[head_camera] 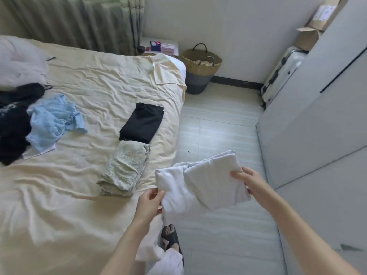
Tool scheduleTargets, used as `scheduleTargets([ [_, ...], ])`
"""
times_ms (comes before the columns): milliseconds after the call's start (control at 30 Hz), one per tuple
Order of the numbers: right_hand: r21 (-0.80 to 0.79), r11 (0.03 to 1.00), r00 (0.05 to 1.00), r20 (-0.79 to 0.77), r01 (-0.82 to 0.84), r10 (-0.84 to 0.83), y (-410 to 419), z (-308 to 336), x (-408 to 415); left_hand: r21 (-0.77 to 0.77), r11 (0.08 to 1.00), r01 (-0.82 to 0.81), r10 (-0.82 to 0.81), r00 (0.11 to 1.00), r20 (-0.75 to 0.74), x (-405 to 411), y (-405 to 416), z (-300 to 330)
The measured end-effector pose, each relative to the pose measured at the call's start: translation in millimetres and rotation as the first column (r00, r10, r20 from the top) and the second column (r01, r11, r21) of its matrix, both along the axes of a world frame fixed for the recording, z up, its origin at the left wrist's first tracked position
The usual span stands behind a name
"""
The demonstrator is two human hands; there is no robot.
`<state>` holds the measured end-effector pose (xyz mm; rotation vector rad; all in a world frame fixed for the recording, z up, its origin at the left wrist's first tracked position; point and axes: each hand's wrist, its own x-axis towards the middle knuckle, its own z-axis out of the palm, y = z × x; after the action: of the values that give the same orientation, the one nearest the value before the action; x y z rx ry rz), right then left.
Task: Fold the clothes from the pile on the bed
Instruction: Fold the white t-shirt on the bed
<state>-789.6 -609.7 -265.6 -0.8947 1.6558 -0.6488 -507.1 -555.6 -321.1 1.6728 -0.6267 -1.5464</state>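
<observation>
A folded white garment [200, 183] hangs in the air just off the bed's right edge. My left hand [150, 203] pinches its lower left corner and my right hand [248, 183] grips its right edge. On the cream bed sheet [89, 86] lie two folded pieces: a black one [142, 123] and, nearer to me, a pale green one [124, 167]. At the far left sits the unfolded pile, with a light blue knit top [53, 122] lying against black clothes [12, 124].
A woven basket [200, 66] stands on the floor past the bed's far corner, beside a nightstand [160, 46] with small boxes. A suitcase [282, 74] leans by the grey wardrobe [317, 108] on the right. My sandalled foot [170, 237] stands by the bed.
</observation>
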Motion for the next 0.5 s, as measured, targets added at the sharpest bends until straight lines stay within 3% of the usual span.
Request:
scheduleTargets([
  [300, -0.09, 0.945, 0.941, -0.163, -0.314, 0.297, -222, 10, 84, 0.096, 0.958, -0.271, 0.279, 0.956, -0.088, 39, -131, 2],
  [500, -0.129, 0.869, 0.871, -0.194, -0.478, 0.451, -345, -7, 145, 0.029, 0.865, -0.501, 0.501, 0.865, 0.02, 64, -217, -24],
])
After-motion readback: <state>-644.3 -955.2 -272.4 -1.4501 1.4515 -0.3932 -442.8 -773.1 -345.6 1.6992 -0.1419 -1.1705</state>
